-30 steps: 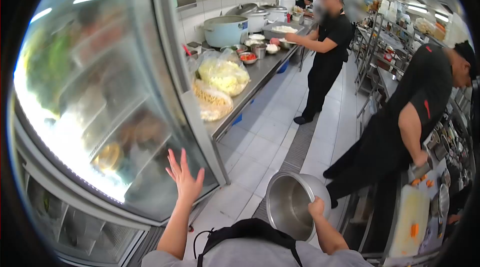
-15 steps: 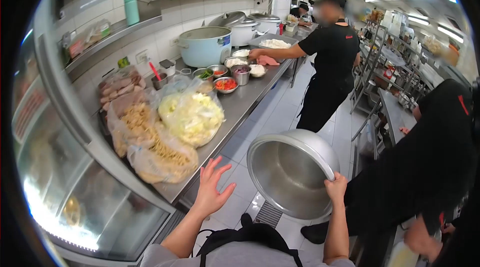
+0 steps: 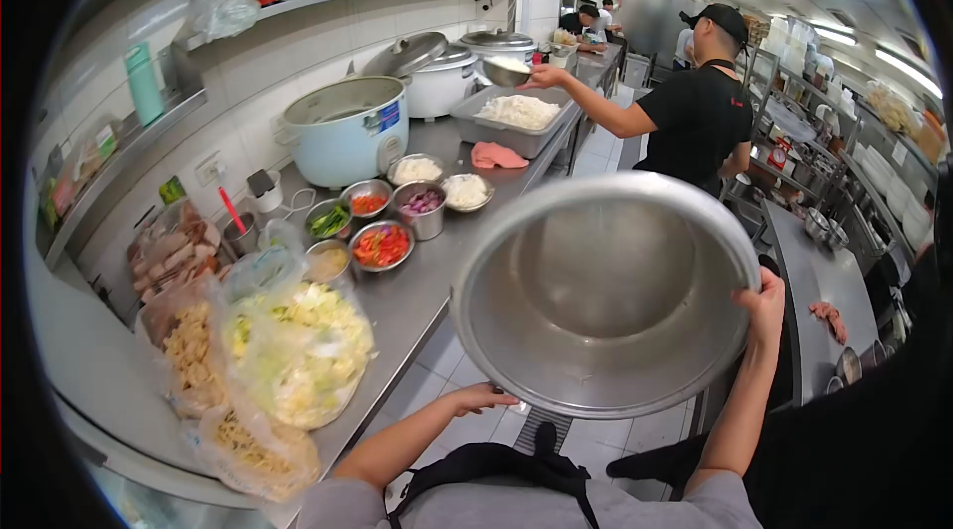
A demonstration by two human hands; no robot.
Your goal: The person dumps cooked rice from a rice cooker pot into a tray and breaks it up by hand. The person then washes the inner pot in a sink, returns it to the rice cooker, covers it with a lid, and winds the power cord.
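A large silver metal basin [image 3: 606, 281] is held up in front of me, tilted so its bare inside faces me. My right hand [image 3: 762, 306] is closed around the rim at its right side. At the lower left edge of the basin, my left hand [image 3: 483, 398] has its fingers at the rim, pinching it from beneath. Left of the basin, a plastic bag of chopped cabbage [image 3: 298, 350] lies on the steel counter [image 3: 407, 301], with a bag of noodles [image 3: 253, 445] nearer to me.
Small bowls hold red peppers [image 3: 381, 245] and chopped onion [image 3: 422, 203]. Behind them stands a light blue rice cooker pot [image 3: 342, 137]. A co-worker [image 3: 695, 112] in black holds a bowl of white food [image 3: 508, 70] over a grey tray [image 3: 516, 117]. Another steel table [image 3: 819, 281] is at right.
The basin has risen and come closer in my right hand. My left hand has gone from spread fingers in the air to the basin's rim. The co-worker has lifted a bowl.
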